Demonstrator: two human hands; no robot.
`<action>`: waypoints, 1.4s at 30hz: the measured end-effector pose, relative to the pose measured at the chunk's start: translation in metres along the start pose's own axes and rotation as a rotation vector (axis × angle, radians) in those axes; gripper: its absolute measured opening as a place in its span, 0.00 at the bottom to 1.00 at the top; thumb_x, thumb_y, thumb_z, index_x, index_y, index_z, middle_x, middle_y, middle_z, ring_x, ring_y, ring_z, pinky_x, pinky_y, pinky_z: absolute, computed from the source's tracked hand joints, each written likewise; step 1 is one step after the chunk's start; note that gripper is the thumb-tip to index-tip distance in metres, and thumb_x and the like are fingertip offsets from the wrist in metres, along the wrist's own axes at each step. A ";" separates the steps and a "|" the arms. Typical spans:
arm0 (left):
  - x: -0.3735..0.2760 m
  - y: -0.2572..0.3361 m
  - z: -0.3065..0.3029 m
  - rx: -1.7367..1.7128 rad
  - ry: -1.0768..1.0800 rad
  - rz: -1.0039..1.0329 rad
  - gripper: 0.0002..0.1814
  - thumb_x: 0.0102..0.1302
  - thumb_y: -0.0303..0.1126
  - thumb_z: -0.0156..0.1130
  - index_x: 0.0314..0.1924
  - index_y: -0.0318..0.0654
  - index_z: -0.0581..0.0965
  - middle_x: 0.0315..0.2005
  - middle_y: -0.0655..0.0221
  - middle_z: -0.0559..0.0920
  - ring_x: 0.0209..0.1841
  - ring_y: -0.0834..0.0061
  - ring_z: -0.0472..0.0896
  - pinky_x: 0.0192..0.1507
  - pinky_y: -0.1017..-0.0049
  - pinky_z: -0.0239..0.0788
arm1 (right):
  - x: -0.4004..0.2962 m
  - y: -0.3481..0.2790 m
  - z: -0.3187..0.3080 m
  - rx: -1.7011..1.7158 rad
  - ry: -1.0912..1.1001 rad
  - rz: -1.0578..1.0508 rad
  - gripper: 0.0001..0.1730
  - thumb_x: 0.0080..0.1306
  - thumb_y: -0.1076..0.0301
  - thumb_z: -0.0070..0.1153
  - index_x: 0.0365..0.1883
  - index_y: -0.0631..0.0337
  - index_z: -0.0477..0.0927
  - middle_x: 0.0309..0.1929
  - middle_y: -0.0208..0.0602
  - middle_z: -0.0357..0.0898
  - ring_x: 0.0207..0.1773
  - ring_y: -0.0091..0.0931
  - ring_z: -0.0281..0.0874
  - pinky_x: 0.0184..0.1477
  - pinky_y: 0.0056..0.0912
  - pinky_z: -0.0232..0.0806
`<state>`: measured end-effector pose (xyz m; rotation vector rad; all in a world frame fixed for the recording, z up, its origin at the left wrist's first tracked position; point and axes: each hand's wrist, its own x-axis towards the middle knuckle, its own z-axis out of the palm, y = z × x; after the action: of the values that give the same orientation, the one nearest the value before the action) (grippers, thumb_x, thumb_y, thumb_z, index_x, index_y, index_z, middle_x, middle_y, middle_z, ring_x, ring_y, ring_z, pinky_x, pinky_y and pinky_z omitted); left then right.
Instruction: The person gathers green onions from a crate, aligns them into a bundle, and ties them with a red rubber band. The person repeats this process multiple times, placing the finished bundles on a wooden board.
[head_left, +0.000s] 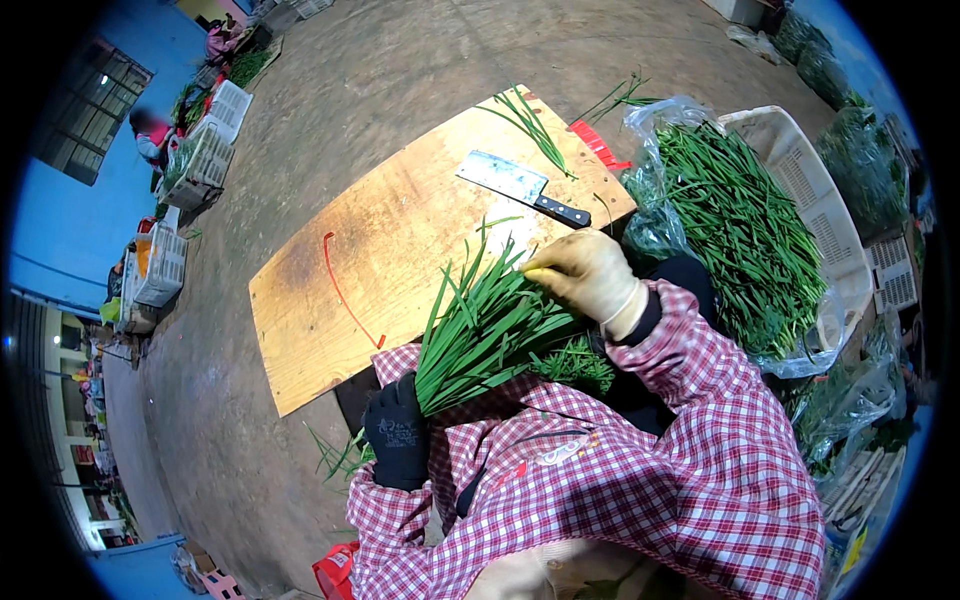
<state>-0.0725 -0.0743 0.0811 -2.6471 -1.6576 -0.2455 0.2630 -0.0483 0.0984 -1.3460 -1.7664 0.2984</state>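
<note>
My left hand (397, 433), in a black glove, grips a bunch of green garlic chives (487, 322) at one end, over my lap. At the bunch's other side, my right hand (589, 274), in a pale rubber glove, has thumb and forefinger together at the leaf tips; whether a leaf is pinched between them cannot be told. Ahead lies a wooden board (390, 202) bearing a cleaver (521, 187) with a black handle, a few loose chives (534, 129) and a red tie strip (337, 286). Cut greens (574, 365) lie below my right hand.
A white plastic crate (810, 165) lined with clear plastic, full of chives, stands at right. Red strips (596, 142) lie by the board's far edge. Bagged greens line the right wall. Another person (154, 139) is among white crates (196, 166) at far left; a further person (223, 39) is beyond.
</note>
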 end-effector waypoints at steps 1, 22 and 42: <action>0.002 0.005 -0.006 0.013 0.040 0.017 0.17 0.56 0.28 0.58 0.48 0.43 0.75 0.33 0.66 0.77 0.37 0.63 0.76 0.39 0.64 0.68 | -0.006 0.000 -0.004 0.475 -0.071 0.371 0.10 0.61 0.63 0.65 0.36 0.59 0.85 0.28 0.34 0.84 0.29 0.21 0.79 0.36 0.22 0.70; 0.004 0.017 -0.016 0.060 0.079 0.058 0.18 0.56 0.29 0.60 0.49 0.43 0.76 0.33 0.67 0.78 0.36 0.63 0.76 0.38 0.64 0.69 | 0.035 0.017 -0.032 -0.010 -0.158 -0.216 0.17 0.60 0.71 0.58 0.48 0.52 0.82 0.50 0.43 0.81 0.45 0.40 0.81 0.50 0.39 0.73; 0.004 0.017 -0.016 0.044 0.052 0.065 0.20 0.56 0.28 0.59 0.51 0.43 0.76 0.36 0.67 0.79 0.39 0.63 0.77 0.41 0.64 0.69 | 0.011 0.030 -0.056 -0.599 -0.210 0.011 0.18 0.54 0.67 0.64 0.46 0.53 0.82 0.45 0.38 0.82 0.50 0.39 0.78 0.55 0.41 0.68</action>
<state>-0.0572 -0.0795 0.0985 -2.6330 -1.5411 -0.2710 0.3245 -0.0438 0.1182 -1.7888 -2.1235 -0.1042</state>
